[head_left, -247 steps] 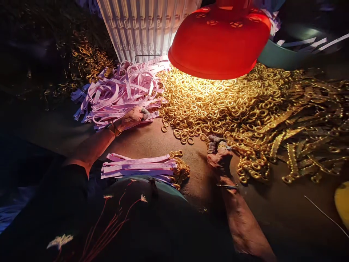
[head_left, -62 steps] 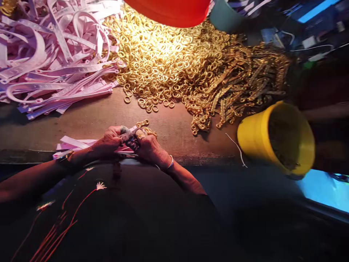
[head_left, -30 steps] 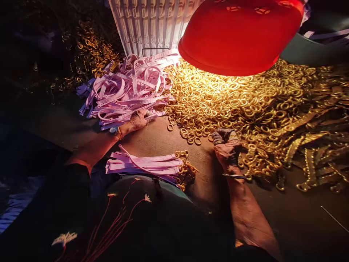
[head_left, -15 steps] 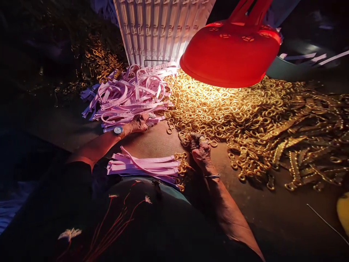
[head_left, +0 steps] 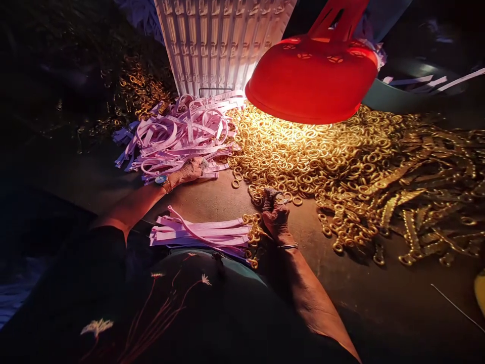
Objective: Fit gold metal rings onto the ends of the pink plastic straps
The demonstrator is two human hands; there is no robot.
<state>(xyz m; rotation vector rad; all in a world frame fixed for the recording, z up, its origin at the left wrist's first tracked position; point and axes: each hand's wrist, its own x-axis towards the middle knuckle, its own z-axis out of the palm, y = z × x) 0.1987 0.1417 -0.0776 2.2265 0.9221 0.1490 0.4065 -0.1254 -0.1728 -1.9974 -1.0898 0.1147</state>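
The right hand [head_left: 275,215] is drawing back from the gold-coloured rings [head_left: 288,151], fingers pinched shut, beside the small ringed stack [head_left: 200,235] near the table's [head_left: 212,199] near edge; the left hand [head_left: 188,171] is lying curled on the heaped pink plastic strips [head_left: 178,136], its grip unclear, with both big heaps remaining.

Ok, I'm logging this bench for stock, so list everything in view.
loose strips: one tangled heap, pink, back left
strip bundle: one, pink, front centre, gold links at its end
rings: one large heap, gold, centre
toothed strips: many, gold, right of the rings
shade: one, red, over the rings
crate: one, white, behind the loose strips
basin: one, teal, back right
bucket: one, yellow, cut off at right edge
board: one, brown, under the rings
left hand: one, on the loose strips, wearing a watch
right hand: one, beside the rings, wearing a bangle
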